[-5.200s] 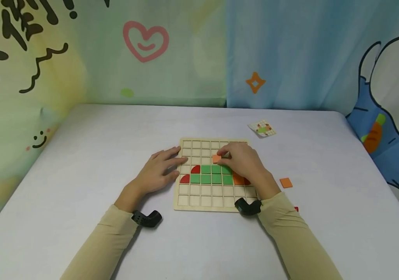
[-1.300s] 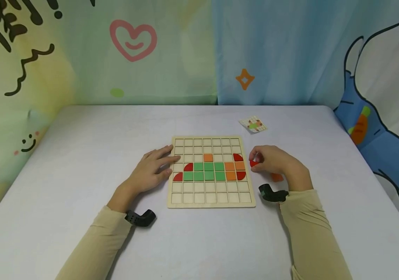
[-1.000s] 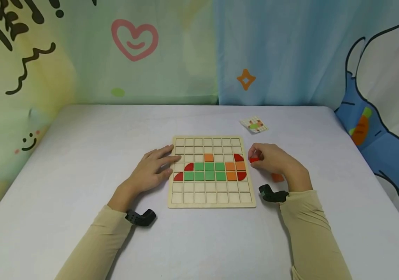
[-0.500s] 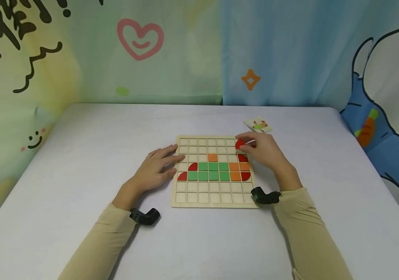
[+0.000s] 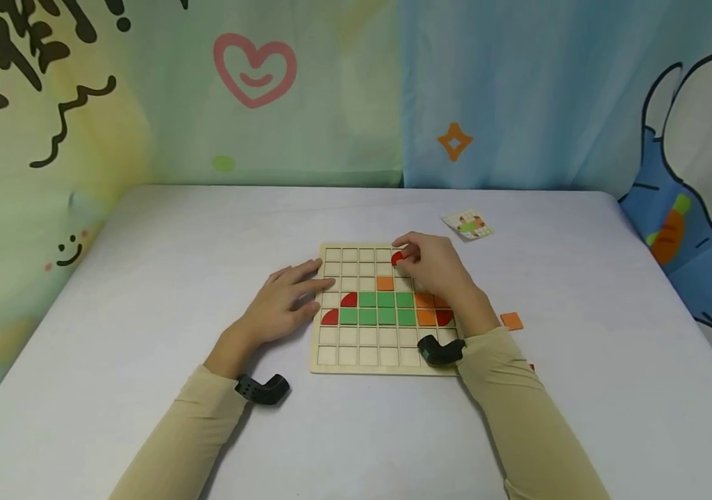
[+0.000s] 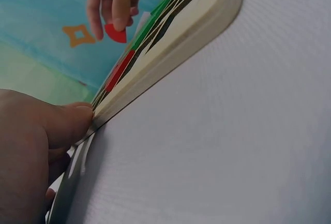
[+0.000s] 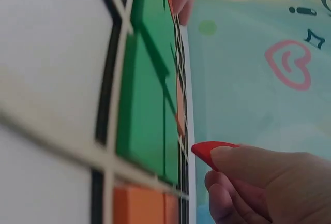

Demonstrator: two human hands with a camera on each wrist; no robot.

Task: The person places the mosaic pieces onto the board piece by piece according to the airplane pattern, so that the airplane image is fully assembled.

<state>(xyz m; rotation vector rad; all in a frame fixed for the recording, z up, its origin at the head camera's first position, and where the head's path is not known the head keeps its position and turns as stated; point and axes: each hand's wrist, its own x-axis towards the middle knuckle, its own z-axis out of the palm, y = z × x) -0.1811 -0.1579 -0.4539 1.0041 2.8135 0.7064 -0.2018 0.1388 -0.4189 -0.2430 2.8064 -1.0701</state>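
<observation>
A wooden grid board [image 5: 368,356] lies on the table with green, orange and red tiles set in its middle rows. My left hand [image 5: 283,298] rests at the board's left edge, fingers extended over the rim; in the left wrist view the thumb [image 6: 72,123] touches the side. Between thumb and fingers, my right hand [image 5: 437,267] pinches a red quarter-circle tile [image 7: 207,151] above the upper right squares. A lone orange square tile [image 5: 385,283] sits one row above the green tiles [image 5: 385,300]. The right hand and wrist hide part of the board's right side.
A small pattern card [image 5: 468,225] lies behind the board to the right. One loose orange square [image 5: 511,321] lies right of the right forearm, and a bit of a red piece [image 5: 532,367] shows beside the sleeve. Black cameras sit on both wrists.
The lone orange square was set into the board. My right hand then picked up a red tile right of the board and carried it left over the upper squares. The left hand stayed.
</observation>
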